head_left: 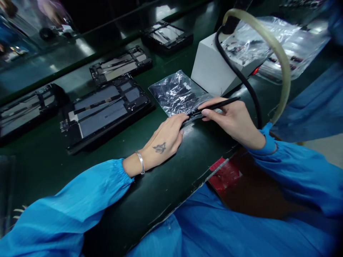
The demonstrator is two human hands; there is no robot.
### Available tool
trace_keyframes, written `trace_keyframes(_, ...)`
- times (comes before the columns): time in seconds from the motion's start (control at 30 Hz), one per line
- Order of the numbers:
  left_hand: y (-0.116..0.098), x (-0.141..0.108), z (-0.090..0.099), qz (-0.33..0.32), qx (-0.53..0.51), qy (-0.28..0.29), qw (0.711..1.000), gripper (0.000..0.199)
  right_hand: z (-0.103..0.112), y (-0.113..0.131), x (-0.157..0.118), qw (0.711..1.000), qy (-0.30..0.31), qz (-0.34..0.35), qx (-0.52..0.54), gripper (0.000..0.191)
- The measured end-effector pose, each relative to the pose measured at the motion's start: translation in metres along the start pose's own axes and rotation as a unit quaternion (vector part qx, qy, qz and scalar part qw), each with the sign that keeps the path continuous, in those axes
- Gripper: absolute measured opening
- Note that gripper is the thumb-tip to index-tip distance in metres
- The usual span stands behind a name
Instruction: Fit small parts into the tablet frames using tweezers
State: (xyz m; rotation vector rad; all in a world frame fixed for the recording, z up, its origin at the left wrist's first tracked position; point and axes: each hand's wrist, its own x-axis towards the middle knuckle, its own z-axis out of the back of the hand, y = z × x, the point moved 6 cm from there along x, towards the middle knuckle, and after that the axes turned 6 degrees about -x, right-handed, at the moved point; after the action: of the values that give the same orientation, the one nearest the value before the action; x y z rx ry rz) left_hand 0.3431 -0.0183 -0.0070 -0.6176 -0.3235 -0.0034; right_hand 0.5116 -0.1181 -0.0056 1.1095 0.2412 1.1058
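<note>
My right hand (232,119) is closed around black tweezers (223,104), whose tips point down and left toward a small dark part by my left fingertips. My left hand (166,141) lies at the near edge of a clear plastic bag (178,93), its fingers pressed together on something dark and too small to name. The bag holds dark pieces and lies on the green bench (171,175). Left of the bag is an opened tablet-like device (102,110) with grey panels and black strips.
More opened devices (122,66) (167,35) (26,110) stand along the back and left. A white box (209,66) carries a bag of small parts (246,43). A black cable (245,80) and a pale hose (284,67) arch beside my right wrist. Another person's hand (52,12) shows at upper left.
</note>
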Motion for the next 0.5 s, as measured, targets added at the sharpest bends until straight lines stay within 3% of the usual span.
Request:
trace_keyframes(0.33,0.0017,-0.0004,-0.0022,-0.006,0.005,-0.006,1.0,0.042,-0.0022,-0.002,0.0002,0.998,0.016,0.029,-0.054,0.017)
trace_keyframes(0.5,0.0025,-0.0017,-0.0007,-0.01,0.016,-0.001,1.0,0.04,0.0058,0.0065,-0.0046,1.0,-0.022,0.021,0.003,0.016)
